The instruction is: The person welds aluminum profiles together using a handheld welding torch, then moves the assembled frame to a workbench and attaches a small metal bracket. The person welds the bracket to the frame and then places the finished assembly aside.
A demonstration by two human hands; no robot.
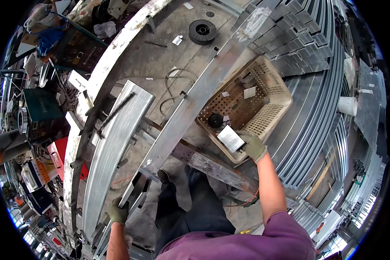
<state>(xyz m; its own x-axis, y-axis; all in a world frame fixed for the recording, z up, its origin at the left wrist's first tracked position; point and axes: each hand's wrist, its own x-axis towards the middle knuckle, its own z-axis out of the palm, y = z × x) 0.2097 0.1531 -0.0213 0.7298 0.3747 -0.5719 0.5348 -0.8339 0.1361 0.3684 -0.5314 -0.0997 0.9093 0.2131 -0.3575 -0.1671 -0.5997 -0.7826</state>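
Observation:
My right hand [252, 146], in an olive work glove, is closed on the edge of a small rectangular metal piece [230, 138]. The piece's pale face is turned up over the near side of a beige plastic crate [275, 71]. In the crate lie a black round part [215, 120] and several small pale scraps. At the lower left, my gloved left hand [118, 211] is closed around the side of a hollow rectangular metal tube [134, 190]. Its open end is visible, but my fingertips are partly hidden.
A long steel beam [190, 104] runs diagonally between me and the crate. Stacked metal profiles [290, 39] stand at the far right. A black spool [203, 32] lies on the concrete floor. Left are a wide metal channel [112, 130], a dark rod [117, 112] on it, and a red box [60, 158].

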